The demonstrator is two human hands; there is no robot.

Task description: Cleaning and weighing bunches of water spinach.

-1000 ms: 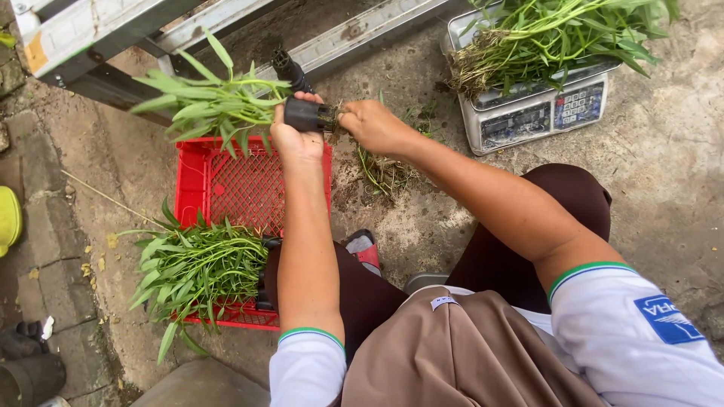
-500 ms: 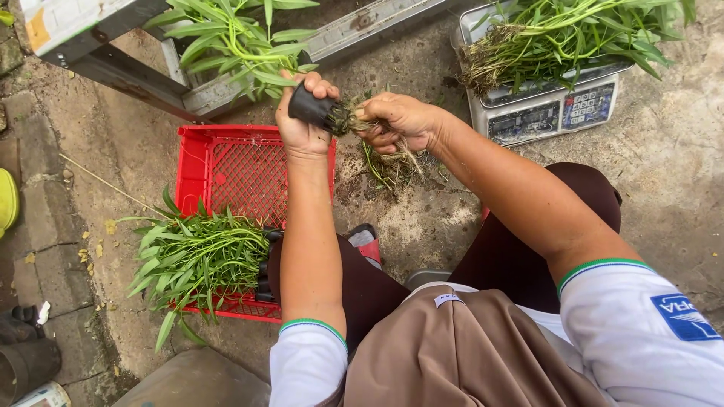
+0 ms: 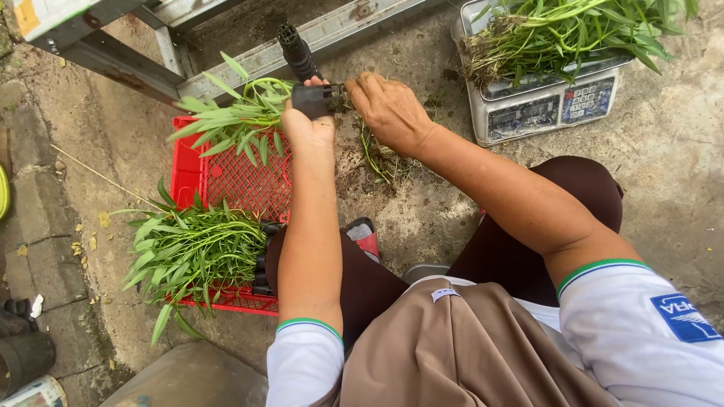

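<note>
Left hand: the left hand (image 3: 308,124) is gripping a small black plastic pot (image 3: 315,99), fingers wrapped around it, held out over the far edge of the red crate (image 3: 226,177).
Seedling: a leafy green seedling (image 3: 230,120) is sticking out of the pot sideways, leaves pointing to the left over the crate.
Right hand: the right hand (image 3: 388,111) is pinching at the root end of the pot, fingers curled and touching the roots; whether it is actually holding anything, I cannot tell.
Black pot stack: a ribbed black stack of pots (image 3: 298,51) is showing just beyond the left hand, leaning against the metal frame (image 3: 317,34).
Crate contents: 1 bundle of loose green plants (image 3: 192,252) is lying across the near end of the crate, leaves spilling over its left rim.
Debris: a small heap of roots and stems (image 3: 381,158) is lying on the concrete ground (image 3: 679,173) under the right hand.
Scale: a grey digital scale (image 3: 543,109) is standing on the ground at upper right, well apart from the hands, carrying a pile of uprooted green plants (image 3: 566,30).
Posture: the person is squatting, knees apart, both arms reaching forward.
</note>
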